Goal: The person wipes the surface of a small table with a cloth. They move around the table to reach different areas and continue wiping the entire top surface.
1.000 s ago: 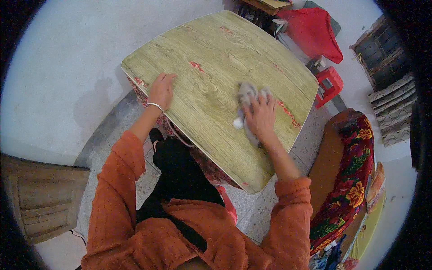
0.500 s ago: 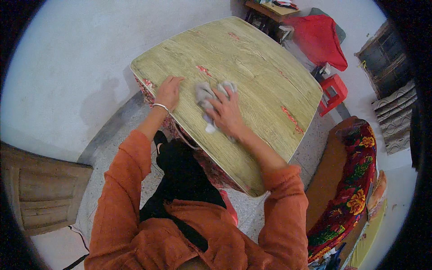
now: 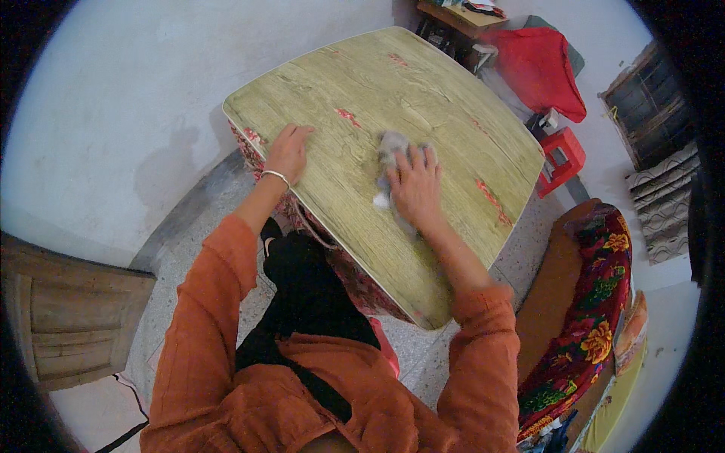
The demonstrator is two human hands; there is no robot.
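A light wood-grain tabletop [image 3: 302, 87] with small red floral patches fills the middle of the view. Pressed against its surface is a crumpled grey-white cloth [image 3: 393, 143], partly covered by my right hand [image 3: 418, 192], whose fingers bear down on it and curl over it. Some of the cloth sticks out at the left of that hand. My left hand [image 3: 288, 155], with a pale bangle at the wrist, rests near the table's left edge, fingers stretched out and holding nothing.
A red plastic stool [image 3: 563, 160] stands past the table's right corner, below a red cloth [image 3: 540, 68]. A brown seat with a floral cover [image 3: 600, 332] is at right. A wooden door panel [image 3: 75, 321] is at lower left, and a white wall [image 3: 151, 83] runs behind.
My right hand has slid the cloth to the right across the tabletop, bunching it differently. The left hand stays at the table's edge.
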